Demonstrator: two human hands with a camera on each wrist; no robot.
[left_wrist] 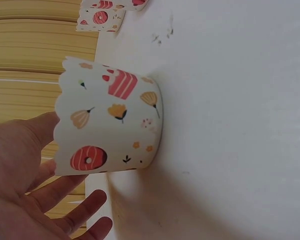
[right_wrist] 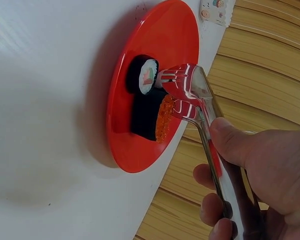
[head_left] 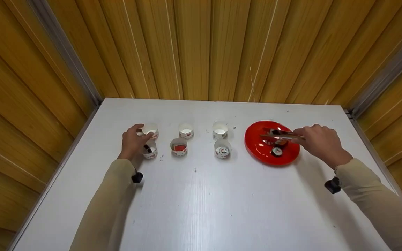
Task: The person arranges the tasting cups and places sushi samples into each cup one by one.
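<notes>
My left hand is at the far-left back paper cup, thumb and a finger around its sides; its other fingers are spread. In the left wrist view, a printed front cup with a scalloped rim hides part of the hand. My right hand grips metal tongs with fork-like ends over the red plate. A sushi roll and a roe-topped sushi piece lie beside the tong ends. Whether the tongs pinch a piece, I cannot tell.
Paper cups stand in two rows. A dark-banded piece is in the front-left cup, a red piece in the front-middle cup, and a white round piece in the front-right cup. Wood-patterned walls enclose the white table.
</notes>
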